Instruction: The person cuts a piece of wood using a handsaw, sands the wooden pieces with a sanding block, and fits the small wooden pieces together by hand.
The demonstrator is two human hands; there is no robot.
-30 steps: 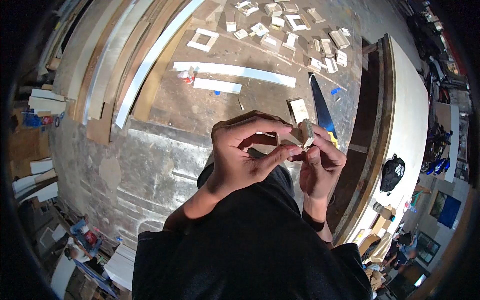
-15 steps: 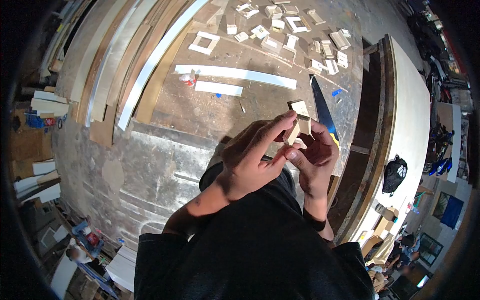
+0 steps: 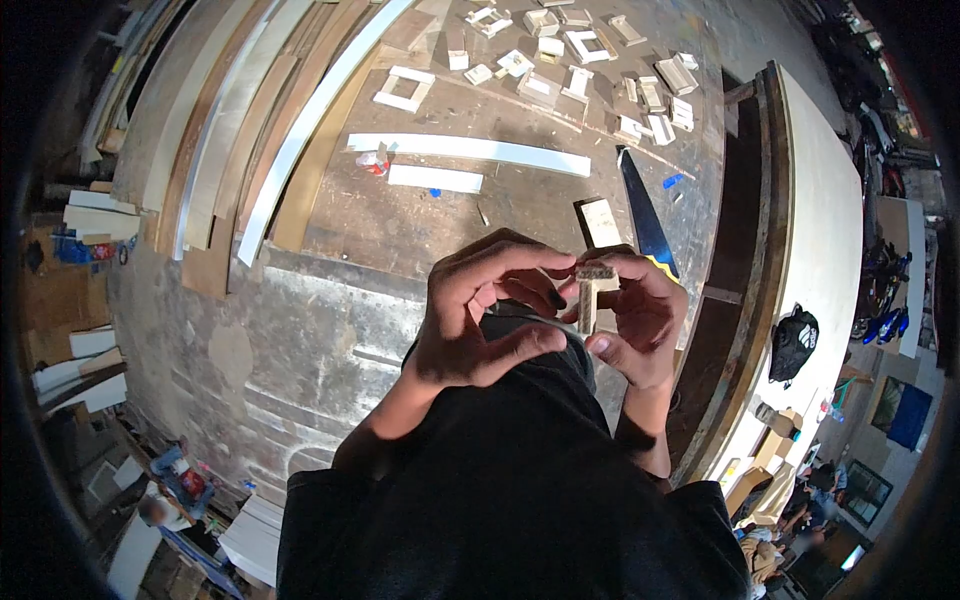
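Before my body, both hands hold a small T-shaped joined wooden piece (image 3: 588, 303). My right hand (image 3: 645, 315) curls round its right side, thumb near the lower end. My left hand (image 3: 470, 315) reaches it from the left, index fingertip at the top edge; its thumb stands apart from the wood. Just beyond my fingers, a pale wooden block (image 3: 600, 222) lies on the worktable (image 3: 520, 235). A handsaw (image 3: 645, 215) rests to the right of it, its yellow handle partly hidden by my right hand.
Several small wooden frames and blocks (image 3: 540, 88) lie scattered at the far side. White strips (image 3: 470, 148) cross the table's middle, and long boards (image 3: 260, 130) lie at left. On the pale bench at right is a black bag (image 3: 793, 345). People are at the lower edges.
The wooden piece has turned in my hands and moved slightly lower, showing its T-shaped end. My left hand has opened wider, its thumb moving away from the wood.
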